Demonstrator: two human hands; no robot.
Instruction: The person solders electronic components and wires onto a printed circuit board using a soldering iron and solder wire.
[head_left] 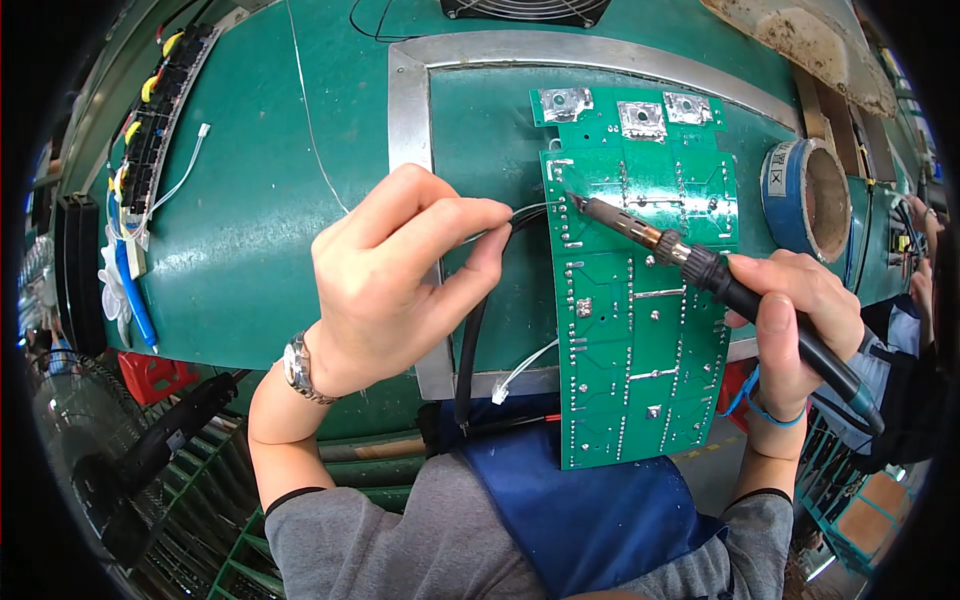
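A green circuit board (600, 400) lies in front of me, solder side up, its near end reaching over the table edge. My right hand (800, 320) grips a black-handled soldering iron (735, 290), whose tip touches or hovers just over a row of joints near the board's upper left edge. Beside the tip ends a thin solder wire (318, 150), pinched between the thumb and forefinger of my left hand (385, 265). That wire runs back from the hand to the far side of the table. A white-plugged cable (513, 382) sticks out from the board's left edge.
A metal frame (410, 110) borders the board's area. Right of it stands a blue ring-shaped roll (785, 200). A black strip with yellow parts (150, 130) and a blue pen (135, 300) lie at far left. At the back sits a fan grille (525, 10).
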